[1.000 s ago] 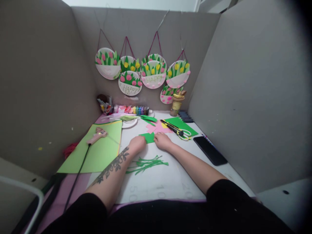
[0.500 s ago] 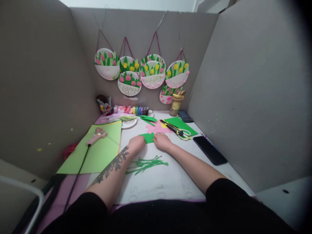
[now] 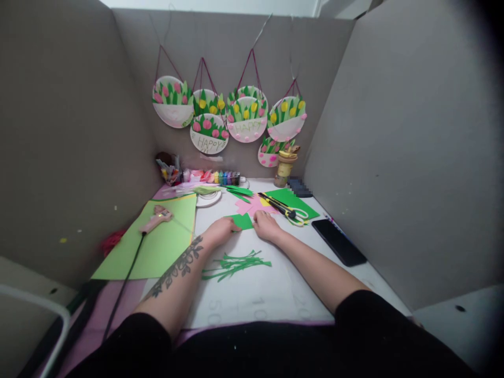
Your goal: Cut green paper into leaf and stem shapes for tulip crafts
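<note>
A small piece of green paper lies on the white work surface between my hands. My left hand grips its left side, thumb on top. At the right edge, my right hand has its fingers curled together on the paper. Closer to me lies a loose pile of thin green paper strips. Just beyond my right hand are pink paper pieces, with black-handled scissors or cutter and white-and-yellow scissors beside them.
On the left, a pink glue gun with a black cord rests on light green sheets. A black phone lies at right. Paint bottles line the back. Decorated paper plates hang on the grey partition.
My right hand has shifted slightly right along the green paper's edge. The left hand has turned a little, with its thumb now showing on the paper.
</note>
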Demonstrator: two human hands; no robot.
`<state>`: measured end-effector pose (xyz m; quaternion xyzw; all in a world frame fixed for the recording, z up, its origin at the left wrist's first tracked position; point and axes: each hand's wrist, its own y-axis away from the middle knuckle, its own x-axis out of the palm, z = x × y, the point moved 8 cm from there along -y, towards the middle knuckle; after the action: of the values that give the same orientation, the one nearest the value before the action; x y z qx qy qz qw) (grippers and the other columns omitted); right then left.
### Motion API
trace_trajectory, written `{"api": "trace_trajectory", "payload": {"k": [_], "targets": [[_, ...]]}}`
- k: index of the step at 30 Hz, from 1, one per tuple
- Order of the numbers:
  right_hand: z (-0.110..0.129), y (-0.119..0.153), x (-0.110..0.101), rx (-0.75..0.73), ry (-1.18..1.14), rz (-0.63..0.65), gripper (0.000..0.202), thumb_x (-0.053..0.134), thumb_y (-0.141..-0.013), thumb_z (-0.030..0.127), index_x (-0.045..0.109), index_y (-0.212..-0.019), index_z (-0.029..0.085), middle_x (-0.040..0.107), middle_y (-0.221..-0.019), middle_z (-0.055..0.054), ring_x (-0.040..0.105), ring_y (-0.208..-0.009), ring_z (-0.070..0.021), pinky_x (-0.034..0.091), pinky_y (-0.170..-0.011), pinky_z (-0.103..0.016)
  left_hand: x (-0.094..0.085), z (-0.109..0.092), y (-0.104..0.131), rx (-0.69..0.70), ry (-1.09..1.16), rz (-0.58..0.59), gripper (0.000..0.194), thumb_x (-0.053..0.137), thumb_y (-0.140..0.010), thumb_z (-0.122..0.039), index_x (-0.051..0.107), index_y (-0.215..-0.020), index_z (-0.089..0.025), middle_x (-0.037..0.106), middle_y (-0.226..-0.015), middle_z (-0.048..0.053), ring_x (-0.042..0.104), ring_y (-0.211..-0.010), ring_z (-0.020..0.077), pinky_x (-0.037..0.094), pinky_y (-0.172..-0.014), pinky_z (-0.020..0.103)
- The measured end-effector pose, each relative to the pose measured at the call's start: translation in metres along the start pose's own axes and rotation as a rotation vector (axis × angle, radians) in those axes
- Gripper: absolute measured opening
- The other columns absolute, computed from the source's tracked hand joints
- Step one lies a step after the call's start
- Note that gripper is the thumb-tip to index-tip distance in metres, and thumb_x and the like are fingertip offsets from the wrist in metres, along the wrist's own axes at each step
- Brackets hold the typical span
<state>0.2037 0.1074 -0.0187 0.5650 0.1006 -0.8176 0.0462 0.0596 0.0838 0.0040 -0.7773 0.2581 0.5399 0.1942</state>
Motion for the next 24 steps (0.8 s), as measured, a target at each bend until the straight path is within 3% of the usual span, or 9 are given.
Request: {"api": "trace_trajectory", "payload": {"k": [4, 8, 12, 18, 24], "targets": [[0.001, 0.004, -0.006, -0.051, -0.047, -0.087, 0.019, 0.052, -0.083, 0.014, 0.058, -0.101, 0.015, 0.059, -0.101, -0.011, 0.051, -0.096, -0.0231, 0.039, -0.083, -0.034, 0.000, 0.002, 0.001, -0.089, -0.026, -0.007, 0.036, 0.046, -0.089, -0.041, 0.074, -0.093, -0.019, 0.067, -0.095, 0.007, 0.060, -0.089, 0.0201, 0.042, -0.076, 0.026], [0.020, 0.016, -0.011, -0.332, -0.088, -0.164, 0.031, 0.049, -0.082, 0.005, 0.069, -0.102, 0.019, 0.059, -0.109, -0.010, 0.049, -0.103, -0.0217, 0.039, -0.091, -0.035, -0.004, -0.002, 0.003, -0.111, -0.028, 0.007, 0.034, 0.046, -0.089, -0.040, 0.074, -0.097, -0.022, 0.068, -0.103, 0.005, 0.059, -0.096, 0.0199, 0.041, -0.078, 0.024], [0.038, 0.028, -0.004, -0.510, -0.019, -0.108, 0.031, 0.053, -0.086, 0.014, 0.073, -0.106, 0.027, 0.057, -0.125, -0.009, 0.046, -0.109, -0.0244, 0.037, -0.093, -0.041, -0.005, -0.003, 0.004, -0.112, -0.027, 0.010, 0.033, 0.047, -0.088, -0.039, 0.073, -0.097, -0.022, 0.068, -0.105, 0.005, 0.059, -0.097, 0.0202, 0.042, -0.078, 0.025], [0.053, 0.034, -0.004, -0.516, 0.199, -0.047, 0.028, 0.049, -0.092, 0.024, 0.074, -0.105, 0.026, 0.058, -0.127, -0.011, 0.043, -0.112, -0.0278, 0.034, -0.092, -0.042, -0.008, -0.012, 0.006, -0.126, -0.181, 0.031, 0.033, 0.045, -0.090, -0.037, 0.072, -0.098, -0.021, 0.067, -0.105, 0.006, 0.059, -0.099, 0.0211, 0.043, -0.078, 0.027], [0.044, 0.031, -0.012, -0.362, 0.319, 0.055, 0.024, 0.051, -0.084, 0.013, 0.075, -0.087, 0.019, 0.064, -0.109, -0.015, 0.046, -0.106, -0.0296, 0.033, -0.085, -0.040, -0.016, -0.016, 0.019, -0.209, -0.381, 0.164, 0.027, 0.047, -0.084, -0.019, 0.072, -0.091, -0.013, 0.065, -0.106, 0.019, 0.060, -0.100, 0.0293, 0.047, -0.079, 0.037]]}}
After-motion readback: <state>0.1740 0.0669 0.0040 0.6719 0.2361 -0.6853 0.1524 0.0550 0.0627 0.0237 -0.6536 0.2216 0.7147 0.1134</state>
